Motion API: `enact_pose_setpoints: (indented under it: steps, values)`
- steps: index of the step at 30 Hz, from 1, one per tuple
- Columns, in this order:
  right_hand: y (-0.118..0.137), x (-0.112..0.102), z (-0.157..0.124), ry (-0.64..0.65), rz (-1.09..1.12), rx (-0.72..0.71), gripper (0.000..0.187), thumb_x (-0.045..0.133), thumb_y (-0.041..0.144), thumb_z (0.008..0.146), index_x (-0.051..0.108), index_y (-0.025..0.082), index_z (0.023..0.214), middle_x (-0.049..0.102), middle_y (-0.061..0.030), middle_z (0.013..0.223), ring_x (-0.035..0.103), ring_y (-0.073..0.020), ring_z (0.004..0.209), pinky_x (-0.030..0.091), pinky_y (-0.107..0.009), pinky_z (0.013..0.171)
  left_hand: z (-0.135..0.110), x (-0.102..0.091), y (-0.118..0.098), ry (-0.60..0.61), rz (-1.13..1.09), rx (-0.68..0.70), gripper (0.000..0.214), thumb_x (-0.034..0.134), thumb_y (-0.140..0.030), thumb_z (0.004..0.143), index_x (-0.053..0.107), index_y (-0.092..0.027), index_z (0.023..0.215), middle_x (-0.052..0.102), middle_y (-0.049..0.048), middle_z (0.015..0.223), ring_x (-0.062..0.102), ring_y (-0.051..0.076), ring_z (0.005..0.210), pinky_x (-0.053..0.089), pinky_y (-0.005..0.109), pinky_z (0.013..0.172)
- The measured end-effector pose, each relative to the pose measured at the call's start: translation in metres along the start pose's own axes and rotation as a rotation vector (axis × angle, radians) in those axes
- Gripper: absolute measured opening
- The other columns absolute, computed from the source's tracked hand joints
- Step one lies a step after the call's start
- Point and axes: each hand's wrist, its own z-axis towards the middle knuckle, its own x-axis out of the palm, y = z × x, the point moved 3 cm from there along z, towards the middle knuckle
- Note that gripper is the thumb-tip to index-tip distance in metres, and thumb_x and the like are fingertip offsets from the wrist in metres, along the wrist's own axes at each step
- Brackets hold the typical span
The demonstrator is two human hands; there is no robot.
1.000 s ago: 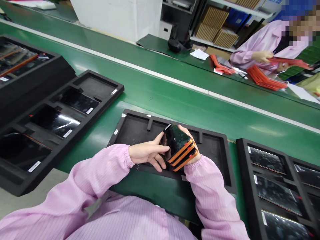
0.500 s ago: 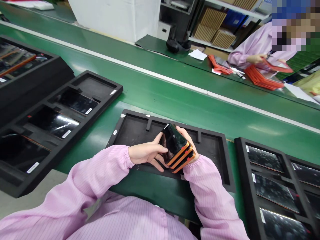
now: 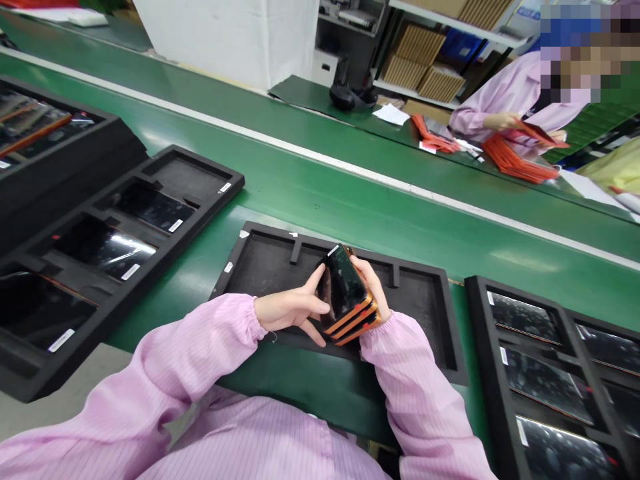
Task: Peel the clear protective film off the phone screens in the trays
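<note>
A stack of smartphones (image 3: 345, 283) with black screens and orange edges is held tilted in front of me. My right hand (image 3: 374, 287) wraps around its right side, its fingers partly hidden behind the phones. My left hand (image 3: 295, 307) is at the left side of the stack, fingers spread, with the thumb and index finger at the edge of the top phone. Whether those fingertips press on it is hard to see. Beneath both hands lies a black foam tray (image 3: 265, 257) with shallow compartments.
To the left, another black tray (image 3: 200, 230) holds several phones, with a stacked tray (image 3: 120, 147) behind it. On the right, a third tray (image 3: 483, 347) contains more phones. Across the green bench (image 3: 300, 180), a co-worker in pink (image 3: 510, 87) handles red-orange pieces (image 3: 520, 160).
The phone stack has shifted slightly left in my right hand's grip, and its edges look more evenly lined up. My left hand stays at its left side, fingers still spread.
</note>
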Motion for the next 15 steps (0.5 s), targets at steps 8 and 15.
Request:
enact_pose_setpoints:
  steps: [8, 15]
  values:
    - [-0.004, 0.000, 0.003, -0.132, -0.331, -0.518, 0.105, 0.080, 0.034, 0.069, 0.016, 0.033, 0.151, 0.059, -0.0028, 0.118, 0.059, -0.0214, 0.103, 0.050, -0.035, 0.094, 0.007, -0.011, 0.003, -0.253, 0.207, 0.094, 0.128, 0.078, -0.045, 0.073, -0.023, -0.026, 0.149, 0.050, 0.0156, 0.137, 0.052, 0.031, 0.125, 0.036, 0.050, 0.108]
    - [-0.016, -0.003, 0.009, -0.047, -0.390, -0.418, 0.119, 0.078, 0.037, 0.074, -0.010, 0.028, 0.155, 0.058, -0.0073, 0.117, 0.061, -0.0237, 0.103, 0.048, -0.040, 0.097, 0.013, -0.010, 0.005, -0.242, 0.253, 0.123, 0.129, 0.082, -0.031, 0.069, -0.017, -0.029, 0.151, 0.018, 0.0162, 0.160, 0.023, 0.031, 0.147, 0.020, 0.051, 0.120]
